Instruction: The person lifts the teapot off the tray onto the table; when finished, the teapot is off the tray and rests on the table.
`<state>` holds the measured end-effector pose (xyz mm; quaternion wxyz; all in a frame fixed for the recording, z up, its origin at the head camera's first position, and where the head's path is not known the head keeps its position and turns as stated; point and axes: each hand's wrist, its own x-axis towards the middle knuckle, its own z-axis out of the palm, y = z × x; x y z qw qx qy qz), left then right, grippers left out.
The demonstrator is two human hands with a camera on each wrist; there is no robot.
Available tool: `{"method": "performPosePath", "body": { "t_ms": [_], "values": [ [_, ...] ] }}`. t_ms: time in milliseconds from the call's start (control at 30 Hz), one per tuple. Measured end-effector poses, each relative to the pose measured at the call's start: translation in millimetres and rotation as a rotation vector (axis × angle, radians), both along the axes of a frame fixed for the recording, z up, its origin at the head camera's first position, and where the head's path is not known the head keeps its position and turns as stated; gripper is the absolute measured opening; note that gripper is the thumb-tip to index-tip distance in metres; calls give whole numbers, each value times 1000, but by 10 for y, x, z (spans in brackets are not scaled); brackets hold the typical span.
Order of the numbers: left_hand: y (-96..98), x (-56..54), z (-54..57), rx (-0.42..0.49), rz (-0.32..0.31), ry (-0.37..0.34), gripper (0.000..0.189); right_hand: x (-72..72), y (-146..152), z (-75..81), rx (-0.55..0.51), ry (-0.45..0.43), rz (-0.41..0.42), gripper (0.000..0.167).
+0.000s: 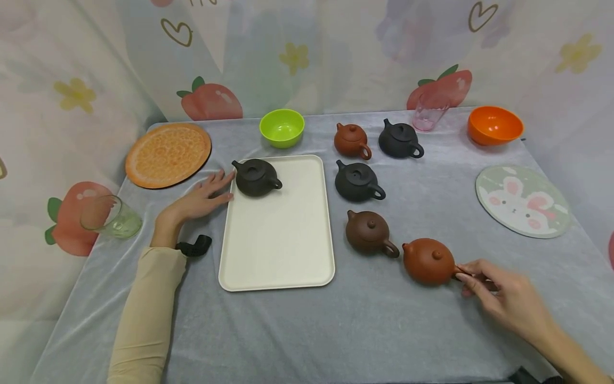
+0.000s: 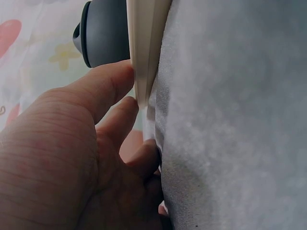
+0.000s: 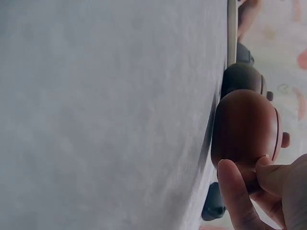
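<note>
My right hand (image 1: 506, 296) pinches the handle of a reddish-brown clay teapot (image 1: 428, 260) at the right front of the table. In the right wrist view, thumb and fingers close round the handle of this teapot (image 3: 244, 127). A dark brown teapot (image 1: 366, 232) stands just left of it. My left hand (image 1: 201, 198) rests at the left edge of a cream tray (image 1: 278, 240), fingers extended. In the left wrist view, its fingertips touch the rim of the tray (image 2: 144, 52). On the tray's far left part sits a black teapot (image 1: 256, 177).
Right of the tray stand two black teapots (image 1: 357, 182) and a small reddish teapot (image 1: 351, 140). Along the back are a green bowl (image 1: 282, 128), a pink glass (image 1: 428, 114) and an orange bowl (image 1: 494, 125). Round mats (image 1: 168, 154) and a tilted green glass (image 1: 112, 217) lie at the sides.
</note>
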<state>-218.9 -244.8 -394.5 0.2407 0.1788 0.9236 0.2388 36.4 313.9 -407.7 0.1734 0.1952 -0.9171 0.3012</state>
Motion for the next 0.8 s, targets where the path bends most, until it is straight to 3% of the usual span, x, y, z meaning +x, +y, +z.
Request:
{"method": "performPosePath", "body": {
  "t_ms": [433, 800],
  "values": [
    [-27, -28, -15, 2, -10, 12, 71, -289, 33, 26, 31, 4, -99, 35],
    [-23, -27, -23, 3, -11, 5, 70, -575, 4, 57, 25, 6, -132, 28]
  ]
}}
